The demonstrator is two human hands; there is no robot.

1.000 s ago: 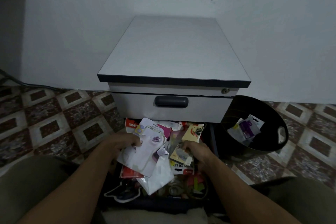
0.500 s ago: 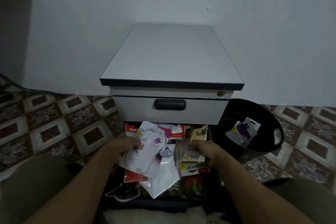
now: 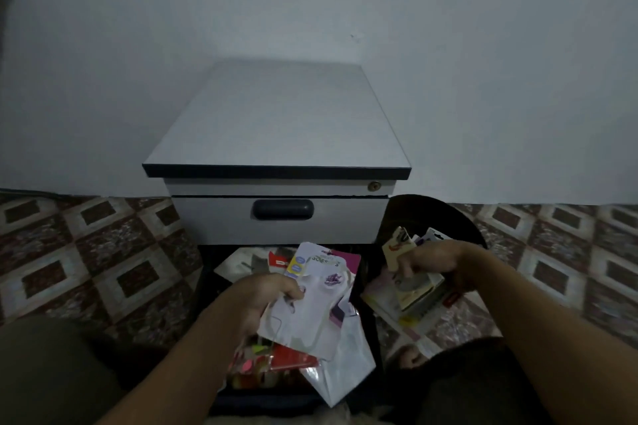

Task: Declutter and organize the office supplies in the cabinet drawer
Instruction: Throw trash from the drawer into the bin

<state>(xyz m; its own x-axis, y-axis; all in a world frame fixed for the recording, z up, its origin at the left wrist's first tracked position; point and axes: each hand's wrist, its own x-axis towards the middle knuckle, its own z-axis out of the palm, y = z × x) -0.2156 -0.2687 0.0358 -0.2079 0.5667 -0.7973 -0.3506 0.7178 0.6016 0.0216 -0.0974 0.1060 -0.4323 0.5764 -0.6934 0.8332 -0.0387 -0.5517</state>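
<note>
The grey cabinet stands against the wall, its upper drawer shut. Below it, the open lower drawer is pulled towards me, full of loose packets. My left hand grips a bundle of white and pink packets over that drawer. My right hand holds a stack of yellowish packets out to the right, by the rim of the black bin. Red and neon-coloured items lie in the drawer under the left bundle.
The black bin beside the cabinet's right side holds a few discarded packets. Patterned floor tiles spread on both sides. My knees frame the drawer at the bottom left and right.
My right hand has lifted its stack of packets out of the drawer and carried it right, to the bin. The left hand keeps its bundle over the drawer. The camera has tilted.
</note>
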